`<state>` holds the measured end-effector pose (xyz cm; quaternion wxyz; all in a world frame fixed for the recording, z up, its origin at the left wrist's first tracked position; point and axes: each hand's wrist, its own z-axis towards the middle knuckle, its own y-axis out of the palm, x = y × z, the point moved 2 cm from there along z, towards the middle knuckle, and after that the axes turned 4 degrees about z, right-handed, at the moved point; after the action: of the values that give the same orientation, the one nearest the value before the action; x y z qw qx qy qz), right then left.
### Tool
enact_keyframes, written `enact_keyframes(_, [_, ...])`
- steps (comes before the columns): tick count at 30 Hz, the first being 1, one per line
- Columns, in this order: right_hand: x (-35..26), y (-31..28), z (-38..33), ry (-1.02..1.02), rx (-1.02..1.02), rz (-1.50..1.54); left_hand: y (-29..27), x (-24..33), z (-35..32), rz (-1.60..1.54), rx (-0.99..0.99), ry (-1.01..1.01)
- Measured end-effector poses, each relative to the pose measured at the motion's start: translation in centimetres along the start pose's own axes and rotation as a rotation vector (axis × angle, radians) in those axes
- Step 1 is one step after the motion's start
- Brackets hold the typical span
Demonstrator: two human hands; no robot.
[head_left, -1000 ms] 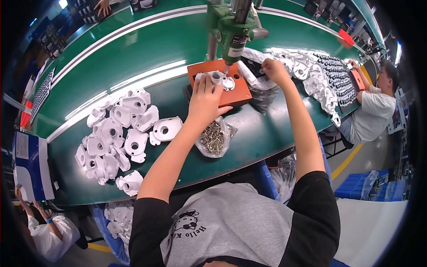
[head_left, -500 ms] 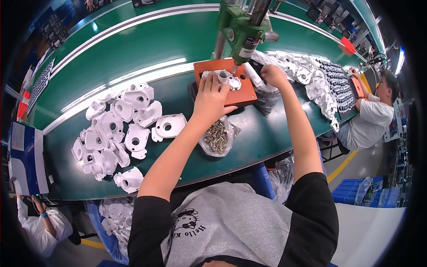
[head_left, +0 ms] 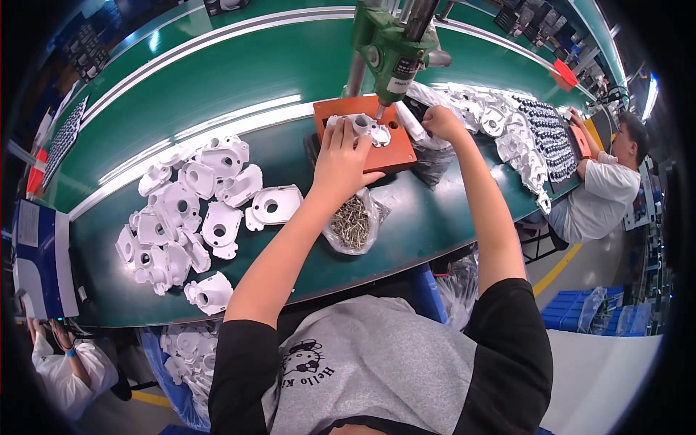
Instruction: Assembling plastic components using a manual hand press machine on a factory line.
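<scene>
My left hand lies over a white plastic housing, its fingers holding the part against the orange fixture block. The thumb sticks out to the right. Right above the part, the green press points its metal tip down near the housing's right end. My right hand is closed in a fist to the right of the block, beside a white wrapped roll-like piece; what the fingers hold is hidden. A clear bag of small metal screws or pins sits just in front of the block.
A heap of white housings covers the left of the green table. More white parts and rows of dark pieces lie right, near a seated co-worker. A blue-lined bin of white parts stands below the table's left edge.
Very little differs: my left hand stays on the housing, and my right fist stays beside the block. The whole view has shifted slightly.
</scene>
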<state>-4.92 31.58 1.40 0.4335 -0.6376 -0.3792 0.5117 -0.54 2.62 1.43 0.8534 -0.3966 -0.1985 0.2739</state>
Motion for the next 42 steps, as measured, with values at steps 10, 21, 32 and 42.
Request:
enact_keyframes(10, [-2.2,-2.7,-1.5,-0.058,0.175,0.583,0.0,-0.2,-0.1,0.0,-0.001,-0.001])
enact_keyframes(21, [-10.5,1.5,-4.7,-0.303,0.292,0.616,0.0,0.2,0.1,0.001,0.024,0.014])
enact_keyframes(32, [-10.4,2.6,-6.6,-0.504,0.421,0.66,0.1,0.1,0.0,-0.001,0.011,-0.002])
enact_keyframes(42, [-10.7,2.3,-6.7,-0.587,0.472,0.507,-0.1,0.2,0.0,0.009,0.031,0.005])
